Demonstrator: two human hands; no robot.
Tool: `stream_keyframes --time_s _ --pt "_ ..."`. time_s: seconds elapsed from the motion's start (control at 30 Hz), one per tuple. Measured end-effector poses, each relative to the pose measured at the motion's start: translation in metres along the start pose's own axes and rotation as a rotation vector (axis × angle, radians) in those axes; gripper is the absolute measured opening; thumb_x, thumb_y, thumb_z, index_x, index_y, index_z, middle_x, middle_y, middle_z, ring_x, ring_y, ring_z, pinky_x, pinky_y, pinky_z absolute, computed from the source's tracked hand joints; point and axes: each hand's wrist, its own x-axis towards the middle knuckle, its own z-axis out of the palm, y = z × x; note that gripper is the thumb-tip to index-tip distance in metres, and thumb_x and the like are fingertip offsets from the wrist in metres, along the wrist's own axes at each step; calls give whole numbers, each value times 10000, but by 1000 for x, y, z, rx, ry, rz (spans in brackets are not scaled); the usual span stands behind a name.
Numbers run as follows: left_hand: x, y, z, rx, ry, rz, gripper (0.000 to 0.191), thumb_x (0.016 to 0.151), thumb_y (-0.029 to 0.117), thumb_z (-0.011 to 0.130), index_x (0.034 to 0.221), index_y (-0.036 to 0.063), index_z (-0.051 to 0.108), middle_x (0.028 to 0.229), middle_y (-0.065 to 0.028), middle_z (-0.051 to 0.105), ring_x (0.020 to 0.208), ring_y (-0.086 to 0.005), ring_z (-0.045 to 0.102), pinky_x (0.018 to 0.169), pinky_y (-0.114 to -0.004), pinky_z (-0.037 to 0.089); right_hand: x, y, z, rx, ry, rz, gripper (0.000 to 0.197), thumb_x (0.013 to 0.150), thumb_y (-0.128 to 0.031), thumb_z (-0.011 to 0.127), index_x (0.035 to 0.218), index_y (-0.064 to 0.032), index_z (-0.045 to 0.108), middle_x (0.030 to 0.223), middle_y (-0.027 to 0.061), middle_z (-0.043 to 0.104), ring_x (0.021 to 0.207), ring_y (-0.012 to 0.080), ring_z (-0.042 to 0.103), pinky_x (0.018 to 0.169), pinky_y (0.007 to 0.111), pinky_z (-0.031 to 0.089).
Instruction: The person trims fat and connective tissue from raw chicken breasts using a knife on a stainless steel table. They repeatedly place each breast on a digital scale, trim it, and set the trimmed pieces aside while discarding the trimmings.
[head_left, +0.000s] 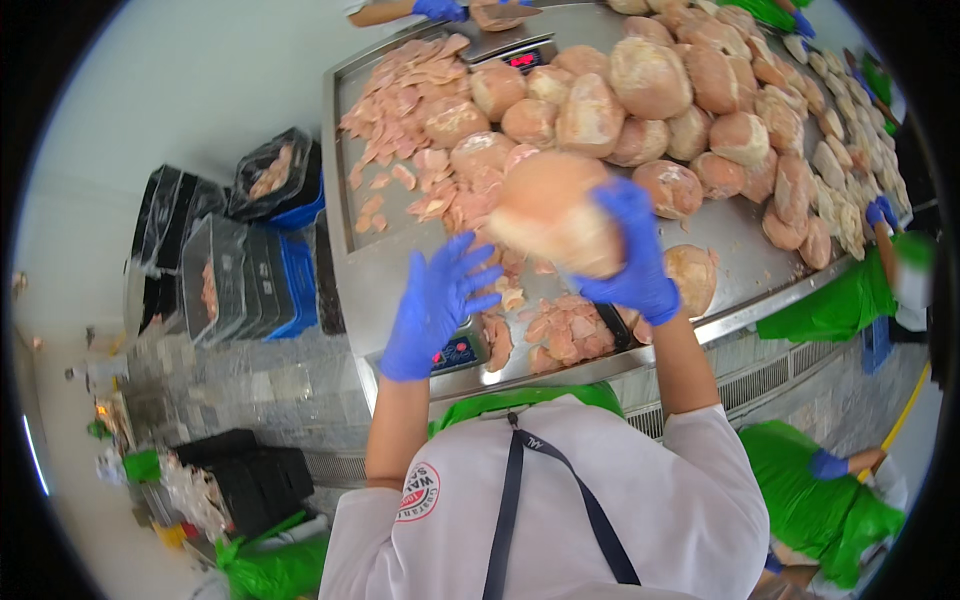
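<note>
A large rounded lump of pale raw meat (551, 214), blurred by motion, is held above the steel table. My right hand (636, 259), in a blue glove, grips it from the right side. To its left my left hand (442, 304), gloved too, has its fingers spread and holds nothing. Partly under that hand and wrist is a digital scale (459, 354) with a red display. Near the table's front edge lies a heap of meat slices (570, 330). A black handle (616, 326), probably a knife's, rests beside the heap. One more meat lump (691, 277) sits right of my right hand.
Many meat lumps (649, 79) and trimmings (409, 94) cover the steel table (742, 244). A second scale (517, 56) stands opposite, by a co-worker's gloved hand (441, 9) and a knife (517, 10). Lined crates (247, 281) stand left. Co-workers in green aprons (829, 300) are at the right.
</note>
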Motion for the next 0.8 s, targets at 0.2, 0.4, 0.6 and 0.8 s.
stream_keyframes --time_s 0.2,0.4,0.6,0.8 --pt "-23 7 -78 216 344 324 609 1002 449 450 1438 27 394 1420 -177 478 1298 -330 476 1120 -441 376 14 -25 135 -248 -279 -697 469 871 -183 652 1321 -295 580 1244 99 551 1198 286 527 1045 448 421" --pt "-55 15 -87 693 729 625 494 905 180 612 1366 58 484 1277 -131 543 1177 -224 527 1011 -357 449 35 4 207 382 -363 -203 468 907 -86 563 1373 -96 516 1318 171 528 1239 363 492 1077 413 396" --pt "-61 14 -114 842 824 567 473 920 224 623 1368 115 516 1287 -114 518 1189 -182 487 1008 -328 407 10 100 245 -231 -431 59 359 834 -73 569 1191 -56 609 1185 154 599 1154 336 533 1003 444 436" --pt "-76 28 -118 546 895 654 423 972 270 583 1353 97 525 1330 -40 516 1207 -150 478 1023 -282 365 -68 75 213 -351 -673 51 283 797 -110 586 1059 -71 684 1071 105 638 1100 287 566 972 415 453"
